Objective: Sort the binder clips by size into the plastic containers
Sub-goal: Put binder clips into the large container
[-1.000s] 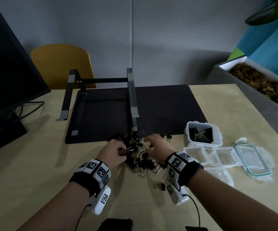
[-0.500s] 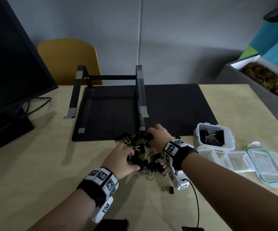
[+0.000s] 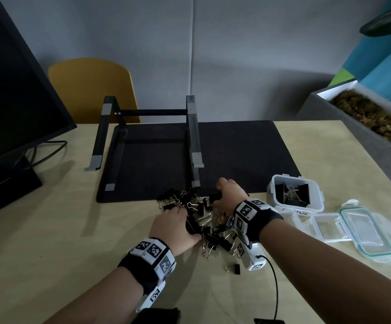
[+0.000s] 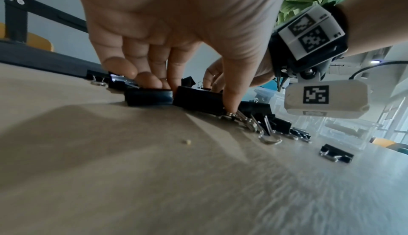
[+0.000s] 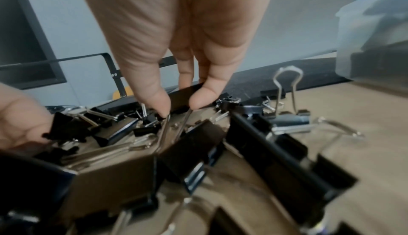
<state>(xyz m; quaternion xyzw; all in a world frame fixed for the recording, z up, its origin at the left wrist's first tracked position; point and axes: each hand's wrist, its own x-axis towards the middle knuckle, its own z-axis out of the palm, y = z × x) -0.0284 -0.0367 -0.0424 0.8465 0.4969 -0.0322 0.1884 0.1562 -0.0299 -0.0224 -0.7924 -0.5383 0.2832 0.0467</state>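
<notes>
Mid-sort: right hand (image 3: 229,195) pinching a big clip (image 3: 214,197), left hand (image 3: 173,226) gripping a second clip (image 4: 196,99) — next, lift clear into the tub (image 3: 316,206).

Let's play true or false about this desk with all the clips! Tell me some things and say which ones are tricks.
1. The LARGE container has binder clips in it. True.
2. The right hand lies flat and empty. False: it pinches a big black clip.
3. The chair is yellow. True.
4. The lid is snapped onto the LARGE container. False: it lies on the desk, right of it.
5. The left hand is far from the pile. False: it grips a wide clip in the pile.
6. One small clip lies apart from the pile. True.
</notes>
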